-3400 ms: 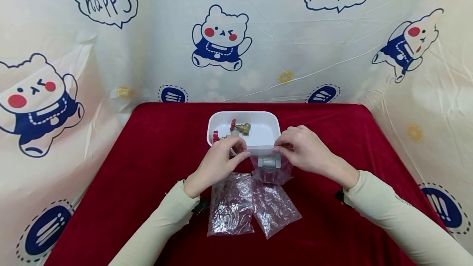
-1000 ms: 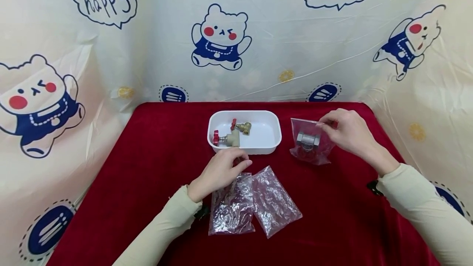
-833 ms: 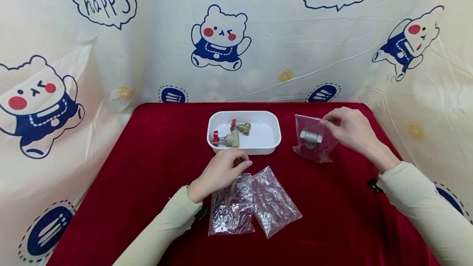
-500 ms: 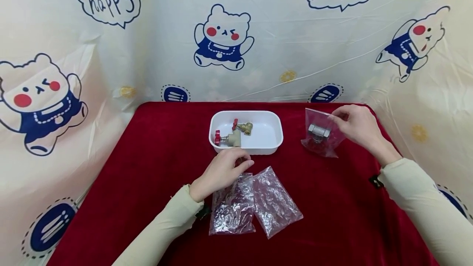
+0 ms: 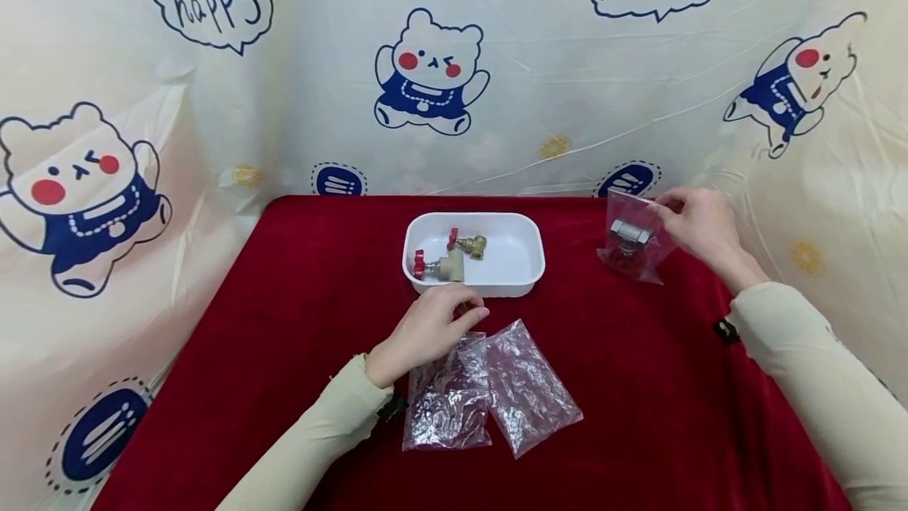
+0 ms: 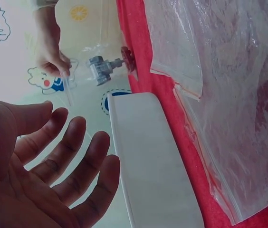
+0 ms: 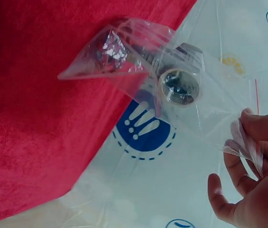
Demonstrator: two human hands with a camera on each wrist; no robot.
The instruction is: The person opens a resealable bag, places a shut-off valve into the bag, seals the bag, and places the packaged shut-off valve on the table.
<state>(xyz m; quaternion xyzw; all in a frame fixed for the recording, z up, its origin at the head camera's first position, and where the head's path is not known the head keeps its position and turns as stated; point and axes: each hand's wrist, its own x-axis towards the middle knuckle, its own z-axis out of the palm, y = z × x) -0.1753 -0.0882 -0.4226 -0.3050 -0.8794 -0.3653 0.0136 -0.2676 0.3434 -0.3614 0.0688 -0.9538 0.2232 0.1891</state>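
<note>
In the head view my right hand [image 5: 702, 227] pinches the top edge of a clear zip bag [image 5: 644, 268] at the table's right. Inside the bag is a silver valve [image 5: 630, 233] with a red handwheel; the right wrist view shows its round pipe opening [image 7: 179, 88]. My left hand [image 5: 429, 326] hovers in front of the white tray [image 5: 514, 289], fingers loosely curled and holding nothing. Two valves with red handles lie in the tray: a brass one [image 5: 474, 246] and a beige one [image 5: 451, 266].
Two flat clear zip bags, a left one [image 5: 447, 416] and a right one [image 5: 532, 393], lie below my left hand on the red tablecloth [image 5: 298, 337]. A patterned curtain [image 5: 496, 156] surrounds the table at the back and sides.
Both hands were at the bagged valve in front of the tray. My right hand has carried it right and then farther back. My left hand has let go and stays near the tray.
</note>
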